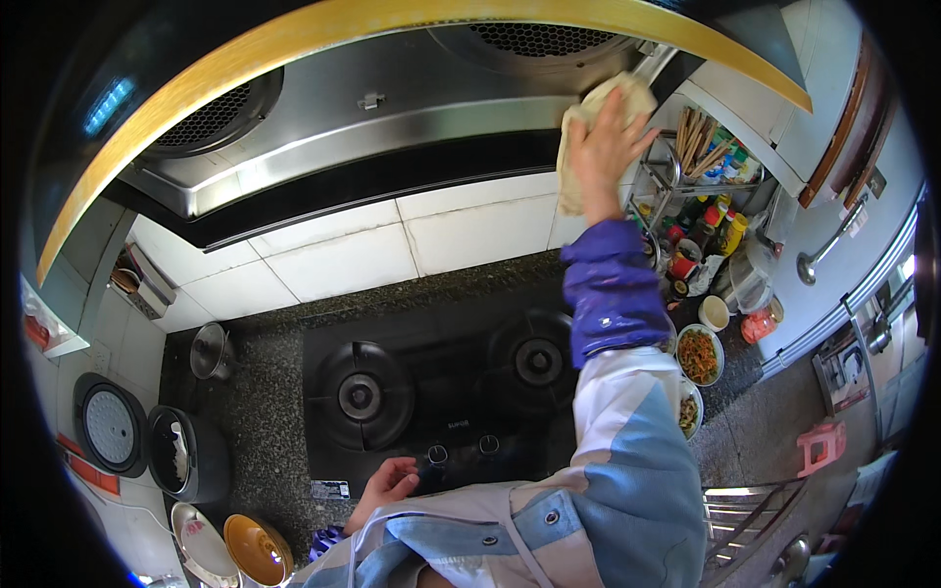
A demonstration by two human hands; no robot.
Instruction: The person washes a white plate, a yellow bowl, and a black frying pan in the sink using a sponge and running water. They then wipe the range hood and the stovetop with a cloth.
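Note:
My right hand (pixel 609 147), fingers spread, presses a cream cloth (pixel 570 173) against the right end of the steel underside of a range hood (pixel 456 88). Part of the cloth hangs down below the palm. My left hand (pixel 393 481) rests near the front edge of a black two-burner gas hob (pixel 448 397), its fingers loosely curled and holding nothing that I can see. It is just left of the hob's knobs. My right sleeve hides part of the hob's right side.
At right, a metal rack (pixel 665 184) holds chopsticks and bottles, near a bowl of shredded vegetables (pixel 700 356) and a small cup (pixel 714 313). An open rice cooker (pixel 191 456), a brown bowl (pixel 257 550) and a glass-lidded pot (pixel 211 351) stand left. The hood's yellow-edged front (pixel 412 10) arches overhead.

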